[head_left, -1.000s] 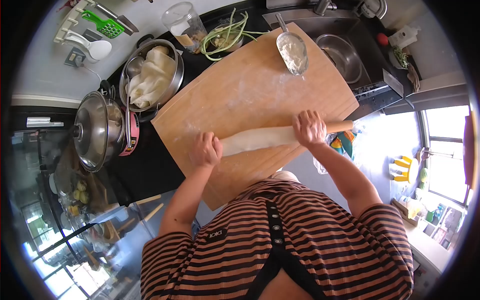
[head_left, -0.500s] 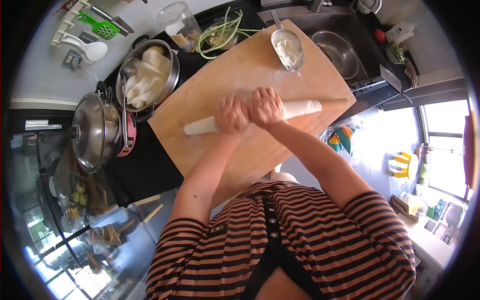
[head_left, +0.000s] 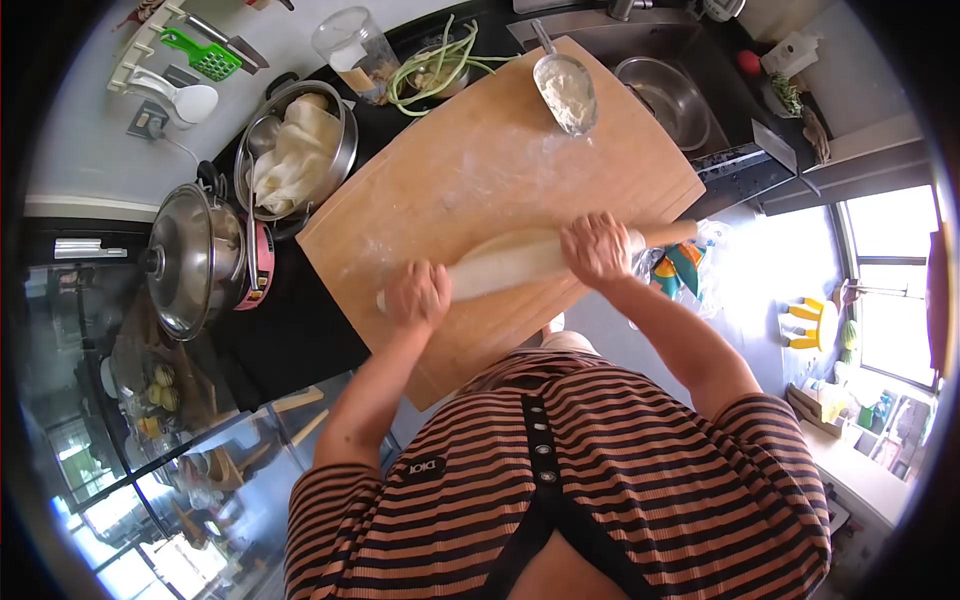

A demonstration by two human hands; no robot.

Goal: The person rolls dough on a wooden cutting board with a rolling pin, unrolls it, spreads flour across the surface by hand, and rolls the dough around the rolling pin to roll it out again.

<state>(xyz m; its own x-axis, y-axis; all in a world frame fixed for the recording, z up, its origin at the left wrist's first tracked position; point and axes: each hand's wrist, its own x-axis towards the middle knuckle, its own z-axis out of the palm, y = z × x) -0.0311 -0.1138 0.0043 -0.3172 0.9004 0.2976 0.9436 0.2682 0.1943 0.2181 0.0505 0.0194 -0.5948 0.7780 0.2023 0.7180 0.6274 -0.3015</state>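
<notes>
A long wooden rolling pin (head_left: 668, 234) lies slantwise across a floured wooden board (head_left: 440, 185), with a sheet of pale dough (head_left: 510, 262) wrapped round it. Part of the dough bulges out along the far side of the roll. My left hand (head_left: 417, 292) is closed over the roll near its left end. Toward the right end, my right hand (head_left: 597, 248) curls over it, and the bare wood sticks out beyond. The palms and the undersides of the fingers are hidden.
A metal scoop of flour (head_left: 565, 90) rests on the board's far edge. Beyond the board are a bowl with long green beans (head_left: 440, 70), a clear jar (head_left: 352, 55) and a sink (head_left: 690, 60). On the left stand a cloth-filled pot (head_left: 295, 150) and a lidded pot (head_left: 185, 262).
My hands have moved apart from the middle of the roll toward its ends. The roll has come nearer to my body, and more of the dough shows loose along its far side.
</notes>
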